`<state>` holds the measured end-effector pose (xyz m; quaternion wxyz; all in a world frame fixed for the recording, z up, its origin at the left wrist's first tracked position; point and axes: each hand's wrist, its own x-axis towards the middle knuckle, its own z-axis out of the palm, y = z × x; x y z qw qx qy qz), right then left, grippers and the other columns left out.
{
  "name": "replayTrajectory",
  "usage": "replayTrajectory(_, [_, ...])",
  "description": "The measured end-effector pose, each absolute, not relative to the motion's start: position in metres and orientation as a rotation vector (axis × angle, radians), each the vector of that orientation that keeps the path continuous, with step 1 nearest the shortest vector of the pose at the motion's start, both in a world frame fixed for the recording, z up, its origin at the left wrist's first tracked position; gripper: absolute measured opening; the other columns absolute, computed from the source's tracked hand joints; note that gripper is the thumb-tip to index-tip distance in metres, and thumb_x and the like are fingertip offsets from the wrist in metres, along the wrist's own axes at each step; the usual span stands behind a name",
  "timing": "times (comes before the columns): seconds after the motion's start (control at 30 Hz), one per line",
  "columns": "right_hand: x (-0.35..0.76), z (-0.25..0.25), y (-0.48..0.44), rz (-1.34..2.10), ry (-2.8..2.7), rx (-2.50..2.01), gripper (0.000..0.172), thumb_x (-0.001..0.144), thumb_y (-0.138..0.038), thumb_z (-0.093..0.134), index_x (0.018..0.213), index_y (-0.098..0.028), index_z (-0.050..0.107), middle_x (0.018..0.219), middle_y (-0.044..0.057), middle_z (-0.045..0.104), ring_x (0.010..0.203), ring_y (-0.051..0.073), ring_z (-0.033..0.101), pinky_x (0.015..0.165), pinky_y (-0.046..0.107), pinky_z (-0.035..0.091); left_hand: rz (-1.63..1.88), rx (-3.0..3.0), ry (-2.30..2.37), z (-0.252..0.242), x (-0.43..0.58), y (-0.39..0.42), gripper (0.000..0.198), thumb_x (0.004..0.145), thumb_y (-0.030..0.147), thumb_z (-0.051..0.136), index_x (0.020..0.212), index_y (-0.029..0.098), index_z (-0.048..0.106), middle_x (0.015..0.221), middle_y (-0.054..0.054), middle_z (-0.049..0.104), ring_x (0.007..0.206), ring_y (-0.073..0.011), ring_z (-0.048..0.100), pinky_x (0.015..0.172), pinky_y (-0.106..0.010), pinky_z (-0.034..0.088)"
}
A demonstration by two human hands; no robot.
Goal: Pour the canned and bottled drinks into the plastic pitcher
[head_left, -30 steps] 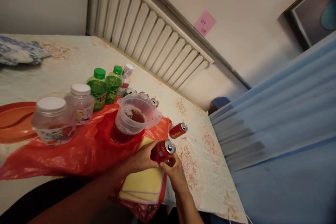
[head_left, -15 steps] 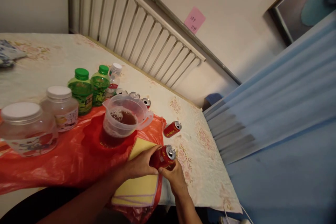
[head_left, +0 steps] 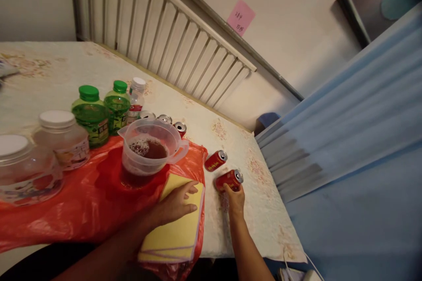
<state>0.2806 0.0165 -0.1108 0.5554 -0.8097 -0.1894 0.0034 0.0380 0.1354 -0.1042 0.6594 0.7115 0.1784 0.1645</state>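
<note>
There we had the red can (head_left: 230,179), pale lettering along its body and a silver top turned to the right, lying on its side on the flowered tablecloth (head_left: 263,210). Our right hand (head_left: 236,199) sat just on the near side of it, fingers curled round the can's lower edge and gripping it down on the cloth. A second red can (head_left: 216,160) lay just beyond, close but apart. Our left hand (head_left: 178,204) was spread open, palm down on the yellow cloths (head_left: 171,239), off to the left of the can, and behind it the clear jug (head_left: 150,149) of brown drink stood on the red plastic bag (head_left: 82,197)
</note>
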Motion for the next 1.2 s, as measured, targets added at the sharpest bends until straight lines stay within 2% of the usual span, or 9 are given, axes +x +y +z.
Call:
replayTrajectory(0.3, [0.3, -0.126, 0.057, -0.081, -0.465, -1.901, 0.049, 0.06, -0.039, 0.076, 0.1, -0.015, 0.062, 0.091, 0.006, 0.072, 0.076, 0.021, 0.064, 0.068, 0.03, 0.049, 0.38, 1.63, 0.406, -0.103, 0.039, 0.135, 0.069, 0.07, 0.023, 0.059, 0.136, 0.017, 0.043, 0.128, -0.013, 0.06, 0.113, -0.0258, 0.057, 0.098, -0.041, 0.044])
replayTrajectory(0.47, [0.297, -0.139, 0.058, -0.064, -0.522, -1.895, 0.047, 0.061, -0.039, 0.074, 0.1, -0.014, 0.063, 0.089, 0.007, 0.073, 0.075, 0.022, 0.065, 0.069, 0.03, 0.05, 0.375, 1.643, 0.413, -0.104, 0.04, 0.135, 0.067, 0.07, 0.023, 0.06, 0.135, 0.019, 0.043, 0.127, -0.012, 0.061, 0.113, -0.026, 0.057, 0.098, -0.041, 0.044])
replayTrajectory(0.7, [0.304, -0.156, 0.06, -0.077, -0.543, -1.887, 0.045, 0.058, -0.035, 0.075, 0.096, -0.014, 0.062, 0.085, 0.007, 0.073, 0.074, 0.023, 0.066, 0.069, 0.032, 0.051, 0.344, 1.655, 0.425, -0.104, 0.041, 0.135, 0.072, 0.07, 0.024, 0.058, 0.138, 0.014, 0.04, 0.128, -0.015, 0.06, 0.112, -0.0264, 0.057, 0.099, -0.041, 0.043])
replayTrajectory(1.2, [0.303, -0.151, 0.067, -0.147, -0.578, -1.914, 0.044, 0.06, -0.039, 0.073, 0.094, -0.014, 0.062, 0.083, 0.009, 0.073, 0.069, 0.023, 0.064, 0.063, 0.032, 0.048, 0.368, 1.664, 0.415, -0.117, 0.041, 0.136, 0.069, 0.072, 0.026, 0.057, 0.138, 0.017, 0.04, 0.125, -0.012, 0.061, 0.11, -0.0249, 0.057, 0.099, -0.041, 0.044])
